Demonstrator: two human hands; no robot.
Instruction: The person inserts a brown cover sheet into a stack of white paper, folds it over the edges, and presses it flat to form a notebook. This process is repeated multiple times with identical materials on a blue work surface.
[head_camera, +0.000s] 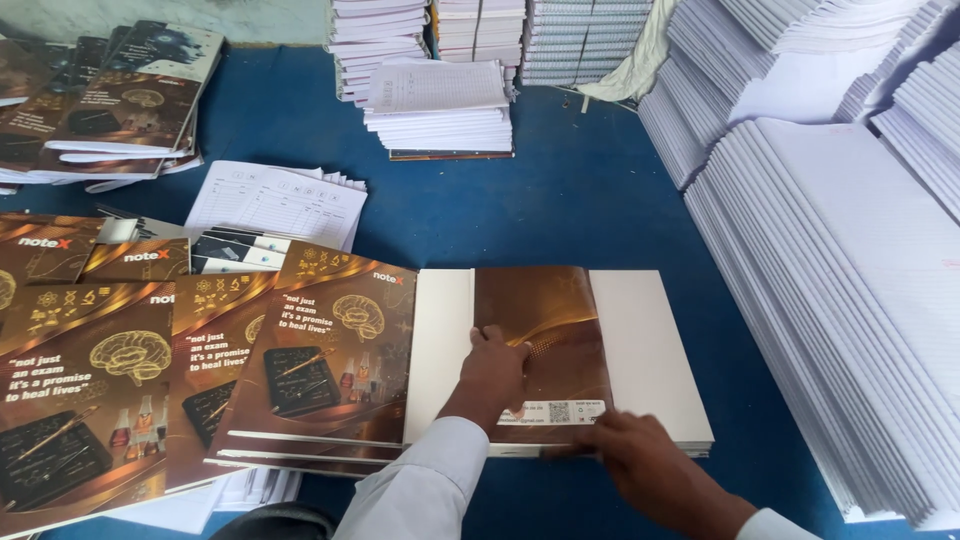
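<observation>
Pressing left hand (497, 368) flat, open, you pin brown cover (540, 330) on white block (650, 350); right hand (645, 462) pinches near edge, squaring it.

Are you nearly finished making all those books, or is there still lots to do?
Some look done: covered books lie fanned out at the left. One is in hand: the left hand presses a brown cover onto a white block while the right hand works its near edge. Lots looks left: tall white paper stacks wait on the right.

Glossy brown cover (540, 335) on matt white board, plain paper stacks (850, 300) right of frame, bench (560, 210) in blue cloth.
</observation>
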